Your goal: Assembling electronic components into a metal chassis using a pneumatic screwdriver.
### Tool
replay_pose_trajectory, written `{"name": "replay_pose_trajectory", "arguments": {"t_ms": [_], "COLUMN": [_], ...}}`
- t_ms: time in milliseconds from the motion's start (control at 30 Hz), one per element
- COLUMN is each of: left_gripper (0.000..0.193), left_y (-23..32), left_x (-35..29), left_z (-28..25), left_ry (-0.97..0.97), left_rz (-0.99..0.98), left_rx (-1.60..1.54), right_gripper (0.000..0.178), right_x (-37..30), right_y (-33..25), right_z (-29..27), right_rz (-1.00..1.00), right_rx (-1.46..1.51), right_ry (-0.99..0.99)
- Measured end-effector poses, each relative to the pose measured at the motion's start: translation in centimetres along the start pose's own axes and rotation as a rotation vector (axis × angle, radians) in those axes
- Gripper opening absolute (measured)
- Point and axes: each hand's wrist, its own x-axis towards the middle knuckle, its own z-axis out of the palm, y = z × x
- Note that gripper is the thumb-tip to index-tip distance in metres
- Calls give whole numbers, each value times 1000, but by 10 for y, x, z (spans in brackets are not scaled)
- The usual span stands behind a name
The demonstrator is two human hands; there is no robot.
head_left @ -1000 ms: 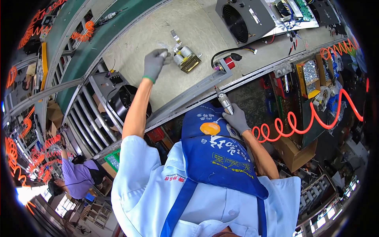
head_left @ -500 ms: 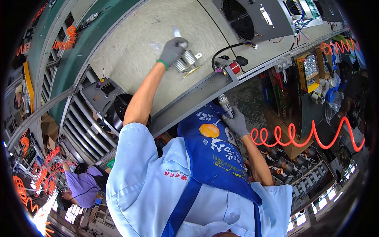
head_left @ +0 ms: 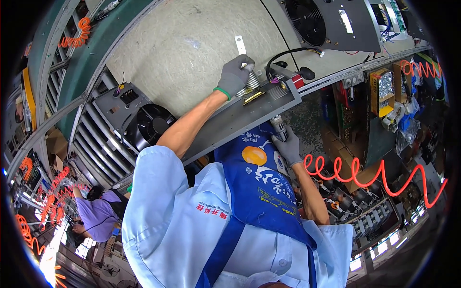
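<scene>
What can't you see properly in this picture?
Head view only:
- The ribbed metal part: the left hand covers most of it, so its whole shape is hidden.
- The tool: its lower end is wrapped by the right hand, and its tip is too small to tell.
- The fan unit: cut off by the top edge.
- The parts bins: contents too small and blurred.

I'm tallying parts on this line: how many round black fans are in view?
2. One fan sits in the dark panel at the top of the workbench; the other fan is in the grey unit left of the person's arm. Others may be hidden.
</scene>
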Motion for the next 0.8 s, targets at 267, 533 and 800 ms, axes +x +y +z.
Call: {"name": "replay_pose_trajectory", "arguments": {"t_ms": [267, 533, 800], "left_gripper": [15, 15, 13], "left_y": [-9, 2, 2], "left_x": [-9, -10, -9], "left_z": [3, 4, 10], "left_ry": [94, 96, 102], "left_rz": [93, 39, 76], "left_rx": [113, 61, 54], "right_gripper": [42, 42, 39], "right_x": [11, 25, 25], "right_y": [29, 43, 35], "right_z": [18, 27, 22], "right_rz": [-45, -100, -113], "right_rx": [-13, -98, -107], "right_ry": [71, 126, 133]}}
